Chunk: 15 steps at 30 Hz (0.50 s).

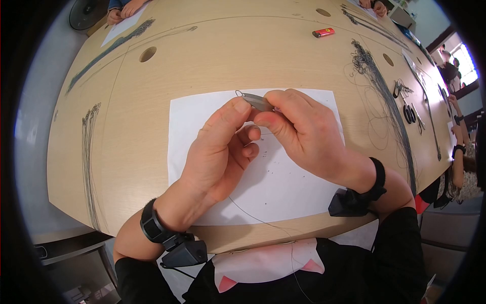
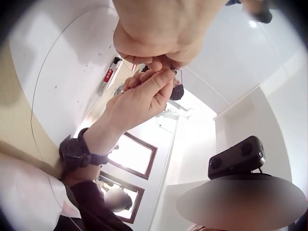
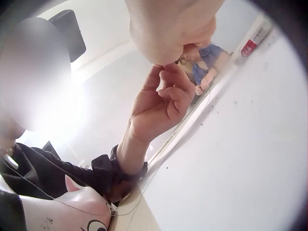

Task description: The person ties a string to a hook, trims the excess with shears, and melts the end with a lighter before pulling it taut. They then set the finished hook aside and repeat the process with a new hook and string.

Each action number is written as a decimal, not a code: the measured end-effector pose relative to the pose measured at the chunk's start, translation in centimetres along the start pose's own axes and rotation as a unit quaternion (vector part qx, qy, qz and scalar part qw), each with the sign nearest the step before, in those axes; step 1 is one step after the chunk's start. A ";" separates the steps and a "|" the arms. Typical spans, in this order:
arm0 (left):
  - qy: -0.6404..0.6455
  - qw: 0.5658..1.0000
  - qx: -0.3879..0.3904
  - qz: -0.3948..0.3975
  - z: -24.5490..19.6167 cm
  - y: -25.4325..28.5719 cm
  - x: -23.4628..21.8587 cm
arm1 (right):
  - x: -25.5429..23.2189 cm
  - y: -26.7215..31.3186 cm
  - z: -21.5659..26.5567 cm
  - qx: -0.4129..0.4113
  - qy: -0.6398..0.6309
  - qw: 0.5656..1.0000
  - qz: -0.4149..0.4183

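Observation:
Above a white paper sheet [image 1: 202, 111], both hands meet at a small grey metallic piece [image 1: 257, 101] with a thin loop at its left end. My left hand [image 1: 217, 147] pinches the loop end between thumb and forefinger, its other fingers curled loosely. My right hand [image 1: 309, 131] grips the other end between thumb and forefinger. A thin dark line [image 1: 253, 217] runs from under the left hand across the sheet and down over the lap. In the left wrist view the right hand [image 2: 139, 101] touches the left hand [image 2: 159, 29]; the piece is mostly hidden there.
Small dark specks lie on the sheet. Bundles of dark line [image 1: 88, 162] lie at left and another bundle [image 1: 390, 106] at right, near scissors [image 1: 409, 114]. A red lighter [image 1: 324, 32] lies farther back. Other people's hands [image 1: 124, 11] are at the far edge.

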<state>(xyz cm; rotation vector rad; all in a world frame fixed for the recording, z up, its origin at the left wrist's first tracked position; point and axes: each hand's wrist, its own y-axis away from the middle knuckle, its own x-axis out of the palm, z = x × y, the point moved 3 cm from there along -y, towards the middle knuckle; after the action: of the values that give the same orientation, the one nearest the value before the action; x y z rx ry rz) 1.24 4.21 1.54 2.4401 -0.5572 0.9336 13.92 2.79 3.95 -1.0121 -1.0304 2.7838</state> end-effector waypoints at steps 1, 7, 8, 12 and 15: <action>0.003 1.000 -0.001 0.002 0.0 0.0 0.0 | 0.0 0.0 0.0 -0.005 0.000 1.000 -0.006; 0.015 1.000 -0.005 0.001 0.1 0.0 0.0 | 0.0 0.0 0.1 -0.006 -0.005 1.000 -0.007; 0.019 1.000 -0.005 -0.001 0.1 0.0 0.0 | 0.0 0.0 0.1 -0.006 -0.005 1.000 -0.007; 0.015 1.000 -0.004 0.006 0.1 0.0 -0.1 | 0.1 0.0 0.1 -0.005 -0.005 1.000 -0.007; 0.013 1.000 -0.005 0.000 0.1 0.0 -0.2 | 0.0 0.0 0.1 -0.009 0.002 1.000 -0.004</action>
<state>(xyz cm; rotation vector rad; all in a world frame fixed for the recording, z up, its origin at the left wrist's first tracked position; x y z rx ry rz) 1.16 4.21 1.30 2.4161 -0.5510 0.9598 13.81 2.74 4.04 -1.0134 -1.0588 2.7697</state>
